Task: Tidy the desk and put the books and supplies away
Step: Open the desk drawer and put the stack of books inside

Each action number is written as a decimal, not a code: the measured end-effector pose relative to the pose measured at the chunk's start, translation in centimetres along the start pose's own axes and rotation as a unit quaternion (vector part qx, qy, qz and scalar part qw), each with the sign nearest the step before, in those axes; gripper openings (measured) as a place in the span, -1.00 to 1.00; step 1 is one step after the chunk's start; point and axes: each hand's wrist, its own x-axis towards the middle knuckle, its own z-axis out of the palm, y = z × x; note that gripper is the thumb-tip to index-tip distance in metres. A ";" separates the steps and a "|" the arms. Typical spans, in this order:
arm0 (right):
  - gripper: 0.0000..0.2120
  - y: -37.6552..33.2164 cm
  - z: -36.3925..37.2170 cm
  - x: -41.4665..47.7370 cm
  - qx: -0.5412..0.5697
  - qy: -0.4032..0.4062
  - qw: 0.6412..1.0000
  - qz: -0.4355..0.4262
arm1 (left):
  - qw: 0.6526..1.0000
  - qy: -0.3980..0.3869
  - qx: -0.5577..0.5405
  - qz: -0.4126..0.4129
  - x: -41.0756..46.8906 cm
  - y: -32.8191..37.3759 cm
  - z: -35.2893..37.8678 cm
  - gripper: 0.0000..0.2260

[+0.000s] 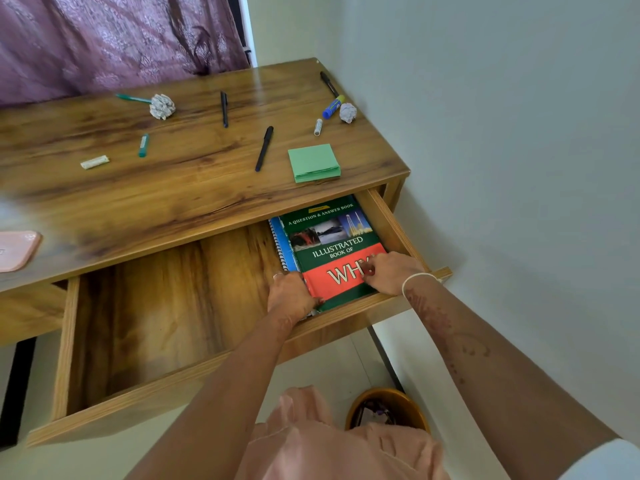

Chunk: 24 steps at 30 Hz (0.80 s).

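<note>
The wooden desk's drawer (166,306) is pulled out. At its right end lies a green and red illustrated book (332,244) on top of a blue spiral notebook (281,242). My left hand (291,296) grips the book's near left corner, fingers curled at its edge. My right hand (391,271) rests on the red part of the cover, fingers bent over the title. On the desk top (194,188) lie a green sticky-note pad (314,162), several pens such as the black one (264,148), a blue marker (333,106) and two crumpled paper balls (162,106) (347,112).
A pink tray (17,249) sits at the desk's left edge. A small white eraser-like piece (94,162) and a green marker (143,145) lie on the left part. A brown bin (388,408) stands on the floor by the wall. A wall runs close on the right.
</note>
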 end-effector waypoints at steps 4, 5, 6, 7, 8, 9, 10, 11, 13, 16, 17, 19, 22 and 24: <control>-0.63 0.0 0.0 -0.6 -0.003 0.004 1.000 0.007 | 1.000 -0.005 -0.004 -0.002 -0.4 0.2 -0.3 -0.51; -0.64 -0.1 0.0 -0.7 -0.012 0.008 1.000 0.003 | 1.000 -0.002 -0.009 -0.001 -0.6 0.3 -0.4 -0.52; -0.65 -0.2 -0.1 -0.8 -0.027 0.016 0.999 -0.002 | 1.000 0.003 -0.013 0.000 -0.6 0.3 -0.4 -0.53; -0.66 -0.4 -0.3 -0.9 -0.042 0.031 0.999 -0.009 | 1.000 0.007 -0.018 0.003 -0.7 0.3 -0.3 -0.53; -0.68 -0.5 -0.5 -1.0 -0.054 0.047 0.997 -0.015 | 1.000 0.007 -0.024 0.007 -0.8 0.3 -0.2 -0.50; -0.67 -0.6 -0.7 -1.0 -0.059 0.060 0.996 -0.022 | 0.999 0.006 -0.031 0.016 -0.8 0.4 -0.2 -0.45; -0.62 -0.6 -0.7 -0.8 -0.058 0.059 0.996 -0.036 | 0.999 0.005 -0.039 0.021 -0.9 0.5 -0.1 -0.41; -0.53 -0.6 -0.6 -0.7 -0.054 0.040 0.996 -0.054 | 0.999 0.004 -0.044 0.025 -0.9 0.6 -0.2 -0.40; -0.44 -0.5 -0.7 -0.5 -0.037 -0.027 0.996 -0.074 | 0.998 -0.005 -0.052 0.024 -0.8 0.6 -0.3 -0.40; -0.47 -0.1 -0.7 -0.6 -0.019 -0.060 0.996 -0.066 | 0.995 -0.028 -0.094 0.005 -0.4 0.0 -0.3 -0.30; -0.47 -0.1 -0.7 -0.6 -0.018 -0.057 0.996 -0.063 | 0.994 -0.033 -0.108 0.000 -0.3 -0.2 -0.3 -0.26; -0.48 -0.2 -0.8 -0.8 -0.023 -0.056 0.997 -0.057 | 0.992 -0.043 -0.117 -0.008 0.0 -0.5 -0.2 -0.24; -0.49 -0.2 -0.6 -0.8 -0.028 -0.055 0.997 -0.053 | 0.991 -0.050 -0.122 -0.009 0.4 -0.6 -0.3 -0.25; -0.50 -0.1 -0.4 -0.7 -0.025 -0.051 0.997 -0.050 | 0.991 -0.060 -0.118 -0.005 0.5 -0.8 -0.3 -0.26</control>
